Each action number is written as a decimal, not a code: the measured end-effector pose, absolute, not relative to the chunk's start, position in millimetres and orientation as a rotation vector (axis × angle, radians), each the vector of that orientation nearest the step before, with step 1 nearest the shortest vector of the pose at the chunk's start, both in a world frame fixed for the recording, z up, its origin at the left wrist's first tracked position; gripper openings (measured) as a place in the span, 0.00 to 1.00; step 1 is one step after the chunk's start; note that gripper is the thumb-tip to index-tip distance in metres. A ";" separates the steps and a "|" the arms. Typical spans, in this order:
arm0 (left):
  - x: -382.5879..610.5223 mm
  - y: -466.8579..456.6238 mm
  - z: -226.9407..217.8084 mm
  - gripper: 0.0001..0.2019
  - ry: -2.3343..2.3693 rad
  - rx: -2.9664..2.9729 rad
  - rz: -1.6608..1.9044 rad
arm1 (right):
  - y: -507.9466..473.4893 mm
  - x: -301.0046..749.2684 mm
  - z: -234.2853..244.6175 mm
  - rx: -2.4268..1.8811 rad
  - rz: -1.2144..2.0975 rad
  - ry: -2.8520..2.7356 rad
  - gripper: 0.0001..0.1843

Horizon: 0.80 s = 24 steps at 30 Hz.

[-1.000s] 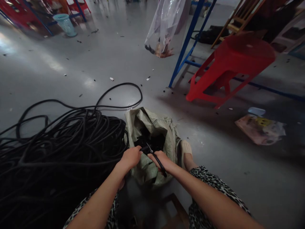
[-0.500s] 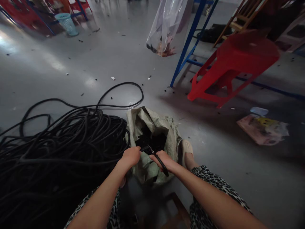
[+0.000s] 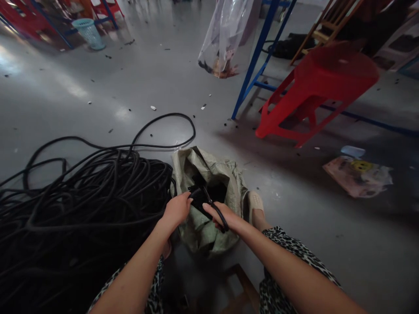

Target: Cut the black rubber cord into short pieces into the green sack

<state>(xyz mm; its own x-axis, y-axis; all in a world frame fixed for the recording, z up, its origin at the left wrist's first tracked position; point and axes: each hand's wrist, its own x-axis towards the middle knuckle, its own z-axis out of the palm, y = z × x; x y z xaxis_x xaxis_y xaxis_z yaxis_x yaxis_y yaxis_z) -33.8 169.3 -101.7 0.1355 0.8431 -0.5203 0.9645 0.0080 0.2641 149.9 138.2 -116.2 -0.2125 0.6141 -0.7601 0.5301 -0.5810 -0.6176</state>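
Floor (image 3: 131, 78) is littered; over the sack's (image 3: 198, 235) edge, scissors (image 3: 211, 202) are grasped by right grip (image 3: 229, 216), black piece (image 3: 197, 191) by left grip (image 3: 177, 208); fingers are best kept clear

We wear leopard-print trousers (image 3: 301, 253) in black and pale grey, showing at the lower left and lower right of the frame, and a cream shoe (image 3: 255, 201) with a dotted upper just right of centre, our forearms (image 3: 140, 257) and ankle (image 3: 258, 216) bare.

one head-worn camera, forward and down
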 end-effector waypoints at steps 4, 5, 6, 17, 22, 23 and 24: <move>-31.4 168.9 -101.6 0.14 1.675 1.890 -0.198 | 134.7 148.3 -121.0 -1.811 2.015 -1.398 0.25; -30.8 168.6 -101.7 0.14 1.665 1.895 -0.187 | 134.3 147.9 -121.8 -1.807 2.018 -1.401 0.25; -30.1 168.3 -101.9 0.14 1.661 1.897 -0.181 | 134.1 147.5 -122.2 -1.807 2.018 -1.400 0.25; -28.0 166.0 -100.8 0.15 1.644 1.875 -0.215 | 133.2 146.4 -126.2 -1.822 1.998 -1.377 0.29; -28.5 164.8 -103.3 0.16 1.624 1.879 -0.240 | 133.6 145.1 -122.2 -1.800 2.012 -1.370 0.28; -28.7 164.7 -103.6 0.17 1.618 1.878 -0.249 | 133.7 144.6 -121.3 -1.796 2.018 -1.358 0.28; -29.0 164.8 -103.7 0.17 1.612 1.877 -0.257 | 133.8 144.2 -120.7 -1.792 2.025 -1.346 0.28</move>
<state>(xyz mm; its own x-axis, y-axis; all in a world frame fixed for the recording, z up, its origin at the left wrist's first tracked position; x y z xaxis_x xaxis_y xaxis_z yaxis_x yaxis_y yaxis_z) -29.0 164.8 -103.7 0.2278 0.8142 -0.5340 0.9400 -0.0408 0.3388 144.2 133.8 -120.7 -0.2912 0.6074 -0.7391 0.4459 -0.5973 -0.6666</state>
